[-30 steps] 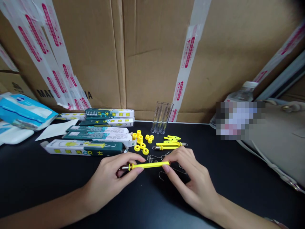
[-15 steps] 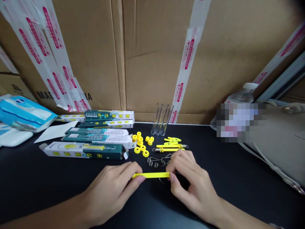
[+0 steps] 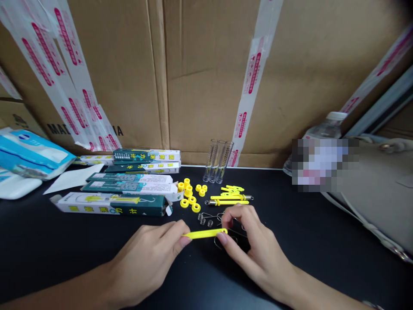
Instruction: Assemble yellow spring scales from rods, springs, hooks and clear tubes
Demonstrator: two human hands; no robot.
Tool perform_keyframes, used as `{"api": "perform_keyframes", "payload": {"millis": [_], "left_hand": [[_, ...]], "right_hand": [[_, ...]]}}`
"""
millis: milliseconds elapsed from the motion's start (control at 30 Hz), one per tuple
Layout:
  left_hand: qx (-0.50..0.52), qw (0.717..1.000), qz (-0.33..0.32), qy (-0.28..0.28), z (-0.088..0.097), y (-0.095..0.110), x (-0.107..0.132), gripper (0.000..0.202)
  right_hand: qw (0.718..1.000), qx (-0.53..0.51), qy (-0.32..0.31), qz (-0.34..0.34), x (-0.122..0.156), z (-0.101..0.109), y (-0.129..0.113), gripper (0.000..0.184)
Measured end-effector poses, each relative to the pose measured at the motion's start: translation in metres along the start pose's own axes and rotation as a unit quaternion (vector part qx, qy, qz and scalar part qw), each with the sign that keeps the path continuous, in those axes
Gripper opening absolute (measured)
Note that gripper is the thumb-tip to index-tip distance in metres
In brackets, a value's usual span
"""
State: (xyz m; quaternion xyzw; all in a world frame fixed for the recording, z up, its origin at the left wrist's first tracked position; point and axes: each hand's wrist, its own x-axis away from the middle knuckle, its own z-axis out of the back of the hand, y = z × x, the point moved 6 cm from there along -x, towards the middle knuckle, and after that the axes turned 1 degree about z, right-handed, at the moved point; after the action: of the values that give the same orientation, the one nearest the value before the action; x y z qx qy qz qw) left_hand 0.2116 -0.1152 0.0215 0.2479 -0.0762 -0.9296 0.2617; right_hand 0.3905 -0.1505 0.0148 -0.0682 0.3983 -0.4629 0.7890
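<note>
nearer to you than the three clear tubes (image 3: 218,161), and well apart from them, your two hands hold one yellow rod (image 3: 204,234), which lies almost crosswise before your body. your left hand (image 3: 156,249) is closed on it: thumb and forefinger pinch the rod, and its left end is hidden inside your fingers. your right hand (image 3: 254,249) takes the other end between thumb and bent forefinger; a small hole shows near this tip.

the tubes stand upright, side by side, on the black table (image 3: 200,284). near the tubes, toward you and to the left, are yellow rings (image 3: 189,193), some of them touching. toward you and to the right of the tubes lie small flat yellow pieces (image 3: 232,188), and just beside these, two yellow rods with metal ends (image 3: 230,203). farther toward you from the tubes there are small clear pieces (image 3: 210,223) and wire hooks (image 3: 211,216), partly covered by your right hand. to the left of the tubes are printed boxes (image 3: 112,203); well to the right, a bottle (image 3: 332,127) and a bag (image 3: 380,198).
</note>
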Motion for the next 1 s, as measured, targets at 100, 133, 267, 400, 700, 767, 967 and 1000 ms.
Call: {"api": "perform_keyframes", "payload": {"millis": [100, 133, 267, 400, 700, 767, 967, 1000], "left_hand": [[0.007, 1.0, 0.0, -0.014, -0.002, -0.002, 0.001, 0.044], [0.012, 1.0, -0.001, -0.02, -0.003, -0.002, 0.001, 0.043], [0.033, 0.999, -0.011, -0.033, -0.004, -0.001, 0.003, 0.036], [0.04, 0.999, -0.024, -0.023, -0.003, 0.003, 0.004, 0.028], [0.012, 1.0, -0.007, 0.006, -0.001, -0.002, 0.004, 0.03], [0.018, 1.0, -0.008, 0.004, -0.001, -0.003, 0.004, 0.031], [0.025, 0.999, 0.026, 0.009, 0.001, -0.008, 0.002, 0.022], [0.023, 0.999, 0.026, 0.014, 0.001, -0.008, 0.002, 0.022]], "right_hand": [[0.999, -0.012, -0.014, 0.029, -0.001, -0.001, -0.004, 0.019], [0.999, -0.017, -0.019, 0.044, -0.002, -0.001, -0.007, 0.019], [0.996, -0.027, -0.015, 0.081, -0.003, 0.001, -0.013, 0.015], [0.996, -0.021, -0.006, 0.092, -0.002, 0.001, -0.015, 0.013], [0.994, 0.017, -0.024, 0.108, -0.006, 0.004, -0.008, 0.01], [0.992, 0.026, -0.028, 0.117, -0.006, 0.005, -0.007, 0.01], [0.991, 0.02, -0.028, 0.128, -0.005, 0.004, -0.006, 0.013], [0.991, 0.019, -0.027, 0.129, -0.005, 0.004, -0.006, 0.014]]}}
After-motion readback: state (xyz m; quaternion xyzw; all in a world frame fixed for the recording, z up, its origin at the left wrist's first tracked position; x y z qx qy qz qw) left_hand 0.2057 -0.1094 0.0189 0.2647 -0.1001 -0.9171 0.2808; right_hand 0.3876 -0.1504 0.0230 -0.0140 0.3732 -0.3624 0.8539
